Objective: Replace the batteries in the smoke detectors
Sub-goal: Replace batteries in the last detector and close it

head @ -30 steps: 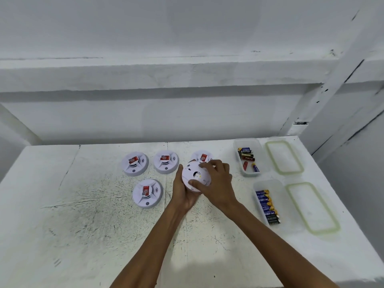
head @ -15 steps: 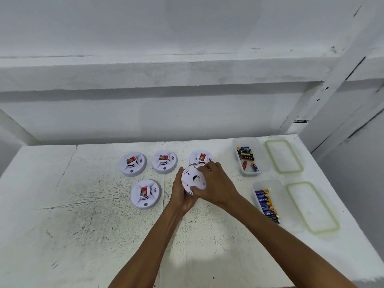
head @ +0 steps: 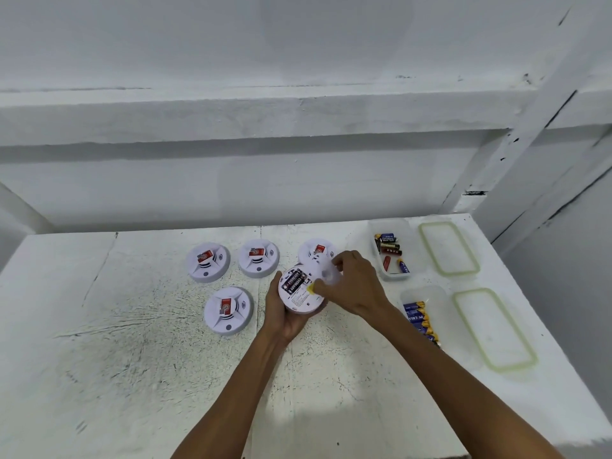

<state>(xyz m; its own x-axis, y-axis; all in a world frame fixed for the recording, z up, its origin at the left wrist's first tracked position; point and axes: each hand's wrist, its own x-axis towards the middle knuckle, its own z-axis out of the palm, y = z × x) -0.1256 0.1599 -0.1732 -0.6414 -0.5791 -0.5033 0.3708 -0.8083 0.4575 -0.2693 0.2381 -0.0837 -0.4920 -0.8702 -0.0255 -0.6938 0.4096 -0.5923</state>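
Near the middle of the white tabletop (head: 132,359), the left hand (head: 281,314) cups the upturned round white plastic smoke detector (head: 301,298) while the right hand (head: 356,286) pinches its blurred white back cover (head: 328,272) just above it, baring black batteries (head: 293,281) that, I judge, must be pried out next.
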